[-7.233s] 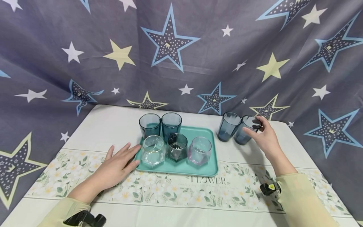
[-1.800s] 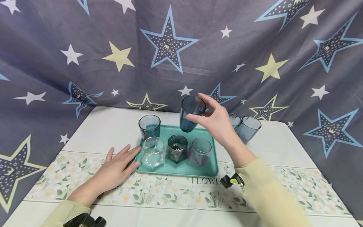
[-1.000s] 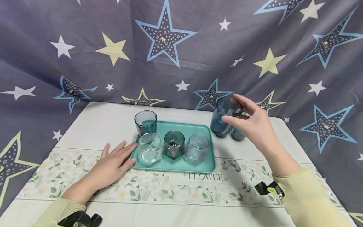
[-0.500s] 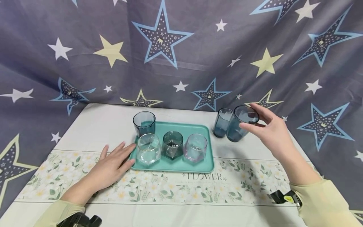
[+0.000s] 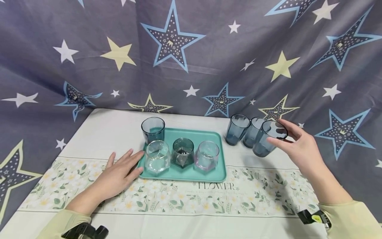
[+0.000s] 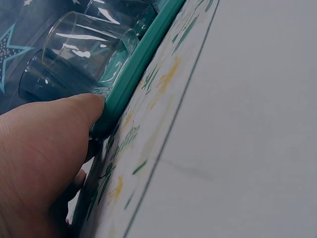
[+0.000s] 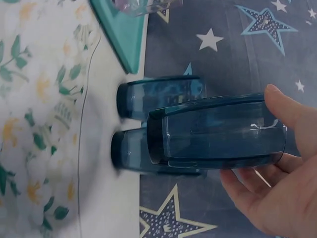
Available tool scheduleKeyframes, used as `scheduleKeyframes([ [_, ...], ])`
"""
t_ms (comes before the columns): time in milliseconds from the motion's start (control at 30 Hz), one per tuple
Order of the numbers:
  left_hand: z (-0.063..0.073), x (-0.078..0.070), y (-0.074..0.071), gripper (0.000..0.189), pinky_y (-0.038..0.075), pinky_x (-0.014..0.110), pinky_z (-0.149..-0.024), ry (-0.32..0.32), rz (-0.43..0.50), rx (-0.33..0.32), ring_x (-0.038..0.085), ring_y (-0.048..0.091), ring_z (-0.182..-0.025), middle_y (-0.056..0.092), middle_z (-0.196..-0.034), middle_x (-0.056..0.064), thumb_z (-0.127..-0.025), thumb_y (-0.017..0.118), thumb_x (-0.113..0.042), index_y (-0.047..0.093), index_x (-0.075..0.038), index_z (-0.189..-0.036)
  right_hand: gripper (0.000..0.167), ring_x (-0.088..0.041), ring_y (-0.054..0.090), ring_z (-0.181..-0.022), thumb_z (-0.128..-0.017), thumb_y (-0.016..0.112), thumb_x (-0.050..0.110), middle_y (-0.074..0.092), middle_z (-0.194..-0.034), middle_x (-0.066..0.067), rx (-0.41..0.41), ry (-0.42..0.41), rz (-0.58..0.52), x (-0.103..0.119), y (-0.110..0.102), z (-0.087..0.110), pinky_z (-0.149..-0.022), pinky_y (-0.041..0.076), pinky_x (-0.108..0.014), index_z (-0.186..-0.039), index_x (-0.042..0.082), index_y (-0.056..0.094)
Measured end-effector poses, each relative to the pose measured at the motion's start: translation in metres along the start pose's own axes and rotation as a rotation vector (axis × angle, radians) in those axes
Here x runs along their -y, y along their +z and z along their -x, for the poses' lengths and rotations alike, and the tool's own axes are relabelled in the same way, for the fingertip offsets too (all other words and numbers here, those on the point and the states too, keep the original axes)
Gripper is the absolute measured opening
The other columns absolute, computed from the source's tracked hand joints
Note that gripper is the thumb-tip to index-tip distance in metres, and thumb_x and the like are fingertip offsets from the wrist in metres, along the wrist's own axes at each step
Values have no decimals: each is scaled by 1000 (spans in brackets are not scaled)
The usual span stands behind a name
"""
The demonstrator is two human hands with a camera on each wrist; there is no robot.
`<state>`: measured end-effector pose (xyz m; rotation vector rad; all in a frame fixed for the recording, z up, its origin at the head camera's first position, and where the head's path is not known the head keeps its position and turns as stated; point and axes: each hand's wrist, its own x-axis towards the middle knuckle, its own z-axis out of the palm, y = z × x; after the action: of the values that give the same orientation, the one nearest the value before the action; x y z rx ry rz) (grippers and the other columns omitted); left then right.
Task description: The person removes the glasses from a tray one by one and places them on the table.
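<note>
The left hand [image 5: 119, 174] is resting, fingers spread, against a teal tray [image 5: 194, 134] bearing three faceted glasses [image 5: 183, 154]. Farther right, two blue tumblers [image 5: 236, 130] are standing; just right of them, the right hand [image 5: 302, 149] is grasping a blue glass [image 5: 263, 143].

**Bright head view, dim wrist views**

Head: evenly bright; a soft shadow [image 5: 282, 192] lay near the right forearm [image 5: 323, 179]. Left wrist: dim; white glare streaked the clear glass [image 6: 81, 49]; floral print [image 6: 167, 79] looked smeared. Right wrist: dim; a highlight sat on the held blue tumbler [image 7: 218, 131]; rear tumblers [image 7: 161, 96] were blurred.
</note>
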<state>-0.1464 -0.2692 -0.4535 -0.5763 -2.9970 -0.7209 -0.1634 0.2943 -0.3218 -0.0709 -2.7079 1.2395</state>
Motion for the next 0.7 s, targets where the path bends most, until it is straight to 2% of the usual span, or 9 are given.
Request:
scheduleKeyframes([
  [333,-2,-1,-1,65,-3,77,-126,6,-7,-4,45,30,-163,43,-174,10,-117,53,-48,43,-14,-172,93,-38,51,-146,-97,85,52,59,-155,-14,-36,38,34,-24,-7,-6,-83,48,-7,-173,21,41],
  [533,-1,-3,-2,65,-3,77,-126,-1,-5,-1,44,30,-163,43,-174,10,-117,53,-48,43,-14,-172,93,-42,47,-151,-98,85,52,57,-158,-21,-75,62,54,-38,-10,-15,-81,43,-9,-173,17,42],
  [633,0,-3,-2,66,-3,77,-126,-1,-4,-2,44,30,-163,43,-174,10,-117,54,-48,43,-13,-172,94,-44,45,-153,-99,83,53,53,-163,-23,-85,80,56,-44,-9,-19,-82,45,-14,-173,16,40],
  [700,0,-3,-2,66,-3,77,-126,0,-3,-3,45,30,-163,44,-174,10,-117,54,-48,43,-13,-172,95,-45,43,-154,-99,82,55,48,-167,-24,-88,100,51,-48,-9,-22,-89,49,-22,-174,17,38],
])
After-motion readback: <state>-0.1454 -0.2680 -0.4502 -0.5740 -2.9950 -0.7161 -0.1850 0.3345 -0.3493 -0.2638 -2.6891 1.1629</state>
